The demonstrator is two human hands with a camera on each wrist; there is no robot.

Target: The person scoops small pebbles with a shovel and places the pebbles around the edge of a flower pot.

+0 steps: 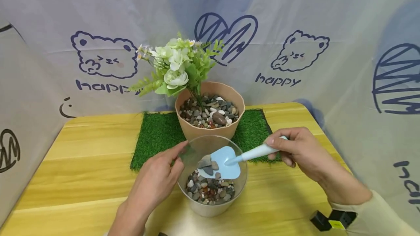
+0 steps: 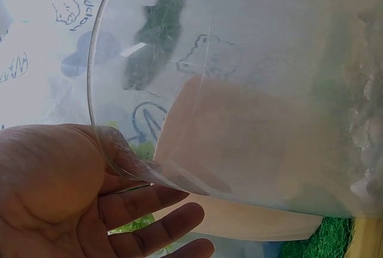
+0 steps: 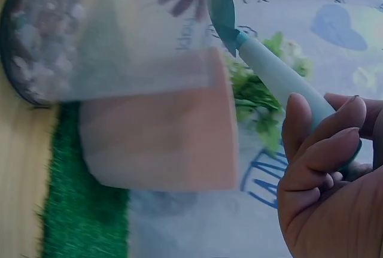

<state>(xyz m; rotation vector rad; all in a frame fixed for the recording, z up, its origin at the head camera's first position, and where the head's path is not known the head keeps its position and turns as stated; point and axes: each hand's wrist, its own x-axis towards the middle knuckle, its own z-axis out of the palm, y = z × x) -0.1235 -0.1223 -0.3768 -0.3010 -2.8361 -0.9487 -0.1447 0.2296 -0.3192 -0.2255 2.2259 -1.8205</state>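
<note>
A clear plastic bucket with mixed pebbles in its bottom stands at the table's front middle. My left hand holds its rim from the left, several fingers spread along the outside in the left wrist view. In my right hand is the handle of a small light-blue garden trowel, gripped near its end. The trowel's blade lies over the bucket's mouth, carrying several grey stones. Right behind the bucket is a peach flowerpot filled with pebbles, with white flowers and green leaves rising from it.
A green turf mat lies under the flowerpot on the wood-grain table. Pale cloth walls with drawn bears and hearts close in the back and sides. A small black device is strapped at the right wrist.
</note>
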